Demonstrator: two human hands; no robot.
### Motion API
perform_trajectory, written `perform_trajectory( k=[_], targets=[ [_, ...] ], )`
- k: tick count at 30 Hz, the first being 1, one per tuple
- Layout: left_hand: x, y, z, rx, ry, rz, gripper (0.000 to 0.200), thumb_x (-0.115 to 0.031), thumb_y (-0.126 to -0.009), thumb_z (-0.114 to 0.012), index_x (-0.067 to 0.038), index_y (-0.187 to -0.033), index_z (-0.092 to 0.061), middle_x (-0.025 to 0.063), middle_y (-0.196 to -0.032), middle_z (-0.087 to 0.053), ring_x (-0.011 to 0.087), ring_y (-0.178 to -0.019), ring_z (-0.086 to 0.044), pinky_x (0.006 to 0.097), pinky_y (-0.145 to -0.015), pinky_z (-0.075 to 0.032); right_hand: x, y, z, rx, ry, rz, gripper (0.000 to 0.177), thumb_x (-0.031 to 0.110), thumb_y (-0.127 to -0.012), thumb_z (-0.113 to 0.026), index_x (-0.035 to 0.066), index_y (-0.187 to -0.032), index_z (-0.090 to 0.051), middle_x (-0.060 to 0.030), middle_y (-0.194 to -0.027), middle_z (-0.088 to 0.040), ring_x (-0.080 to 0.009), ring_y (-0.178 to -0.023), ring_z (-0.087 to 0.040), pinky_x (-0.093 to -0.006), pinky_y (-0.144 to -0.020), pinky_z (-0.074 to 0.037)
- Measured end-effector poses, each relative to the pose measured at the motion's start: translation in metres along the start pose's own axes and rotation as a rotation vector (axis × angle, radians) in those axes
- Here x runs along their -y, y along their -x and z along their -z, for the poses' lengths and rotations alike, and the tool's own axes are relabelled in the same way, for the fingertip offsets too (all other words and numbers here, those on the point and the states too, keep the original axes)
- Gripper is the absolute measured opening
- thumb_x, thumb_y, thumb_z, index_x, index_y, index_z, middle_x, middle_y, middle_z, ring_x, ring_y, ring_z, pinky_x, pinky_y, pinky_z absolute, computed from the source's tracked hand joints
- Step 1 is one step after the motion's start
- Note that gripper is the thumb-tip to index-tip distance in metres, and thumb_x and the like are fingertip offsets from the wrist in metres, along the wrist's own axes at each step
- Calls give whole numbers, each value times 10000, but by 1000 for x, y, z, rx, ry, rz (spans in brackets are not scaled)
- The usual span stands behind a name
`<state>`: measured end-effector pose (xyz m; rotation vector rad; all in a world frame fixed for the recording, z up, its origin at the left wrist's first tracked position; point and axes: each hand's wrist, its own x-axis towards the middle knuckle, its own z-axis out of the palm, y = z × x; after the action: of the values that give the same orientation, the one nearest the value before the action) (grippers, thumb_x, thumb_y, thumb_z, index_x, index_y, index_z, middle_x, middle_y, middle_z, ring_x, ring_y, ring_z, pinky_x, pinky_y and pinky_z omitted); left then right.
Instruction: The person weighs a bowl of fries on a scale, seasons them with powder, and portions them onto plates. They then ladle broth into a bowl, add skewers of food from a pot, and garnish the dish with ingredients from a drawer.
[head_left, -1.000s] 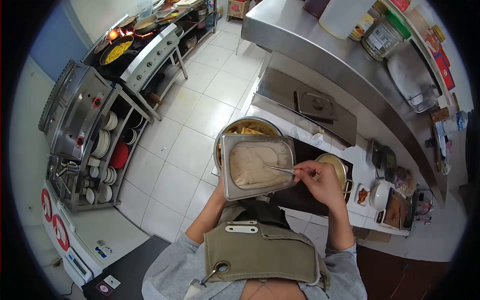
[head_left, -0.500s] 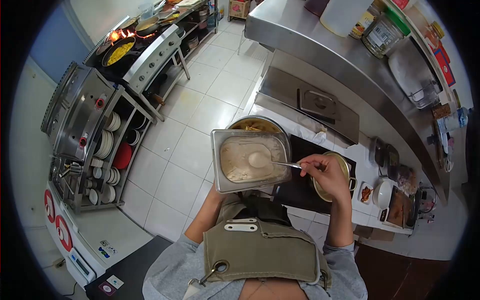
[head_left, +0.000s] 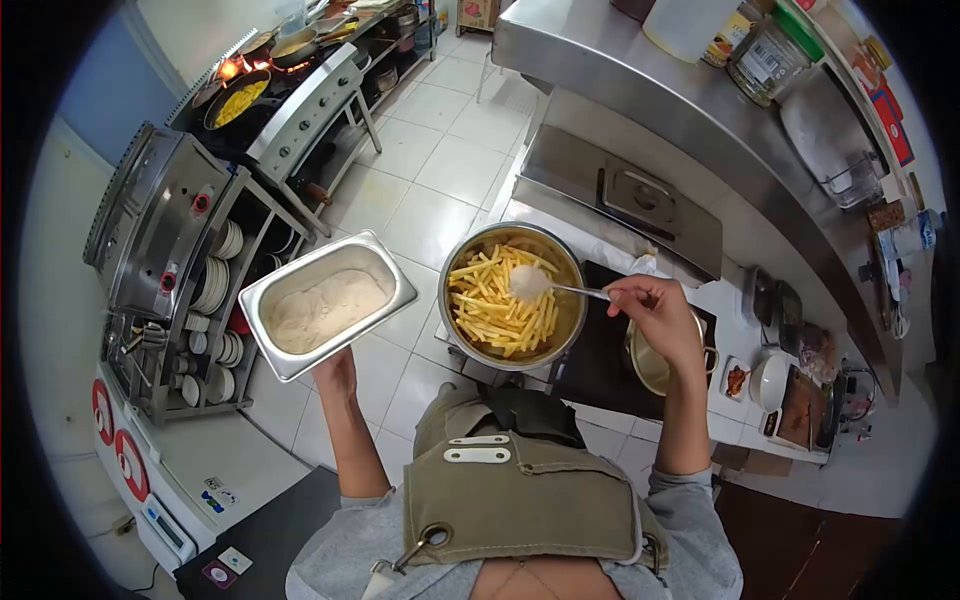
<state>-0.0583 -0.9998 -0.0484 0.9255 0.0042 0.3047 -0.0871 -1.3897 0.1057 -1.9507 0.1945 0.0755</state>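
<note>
My left hand (head_left: 337,374) supports a rectangular steel food pan (head_left: 386,272) from below, its fingers mostly hidden beneath it. Beige powder (head_left: 330,308) fills part of the pan. In my right hand (head_left: 652,312) the fingers pinch the handle of a metal spoon (head_left: 580,291). A heap of the same powder (head_left: 528,282) sits on the spoon, which is above or at the surface of the cut potato fries (head_left: 495,310). Those fries lie in a round steel bowl (head_left: 562,332) in front of me. Under my right hand stands a pot (head_left: 650,368) on a dark surface.
A lidded steel container (head_left: 640,195) stands on the counter below a metal shelf (head_left: 600,65) with jars. To the right are a small dish (head_left: 736,380) and a white bowl (head_left: 768,385). Far left, pans heat on a stove (head_left: 310,120), beside a rack of plates (head_left: 215,285).
My left hand has moved the pan left, away from over the bowl, uncovering the fries. The spoon, which was over the pan, now holds its powder over the bowl.
</note>
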Motion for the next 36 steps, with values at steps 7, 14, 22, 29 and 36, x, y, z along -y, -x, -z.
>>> perform_trajectory(
  k=[7, 14, 22, 29, 36],
  targets=[
    [-7, 5, -8, -76, 106, -32, 814, -84, -623, -722, -75, -1314, -292, 91, -1307, -381, 248, -1209, -382, 388, -1049, -285, -1, -25, -15, -1, 49, 66, 104, 52, -829, -567, -27, -857, -629, -32, -661, -626, -40, -600, -540, -182, -553, -400],
    [4, 10, -18, -46, 170, 53, 825, -37, -598, -719, -58, -1311, -303, 101, -1297, -390, 259, -1212, -381, 402, -1058, -279, -24, -36, -14, -73, 77, 108, 118, 65, -821, -572, -38, -841, -627, -38, -652, -629, -36, -569, -527, -181, -528, -390],
    [11, 5, -33, 22, 213, 76, 809, -48, -614, -715, -60, -1309, -301, 106, -1288, -390, 266, -1198, -395, 401, -1039, -311, -50, -8, 0, -189, 113, 39, 120, 84, -816, -575, -12, -843, -642, -36, -633, -631, -26, -550, -517, -187, -517, -385],
    [18, 3, -38, 50, 153, 108, 816, -117, -633, -721, -78, -1320, -282, 103, -1315, -357, 248, -1229, -350, 396, -1074, -241, -56, 34, -3, -191, 154, -93, 103, 92, -813, -588, 7, -836, -640, -19, -632, -629, -37, -542, -518, -197, -509, -386],
    [16, 2, -48, 36, 174, 123, 841, -157, -617, -755, -74, -1312, -288, 93, -1306, -368, 240, -1226, -355, 384, -1077, -244, -56, 30, -28, -87, 153, -29, 101, 62, -791, -583, -1, -853, -634, -55, -661, -652, -79, -564, -589, -212, -537, -441]
  ],
)
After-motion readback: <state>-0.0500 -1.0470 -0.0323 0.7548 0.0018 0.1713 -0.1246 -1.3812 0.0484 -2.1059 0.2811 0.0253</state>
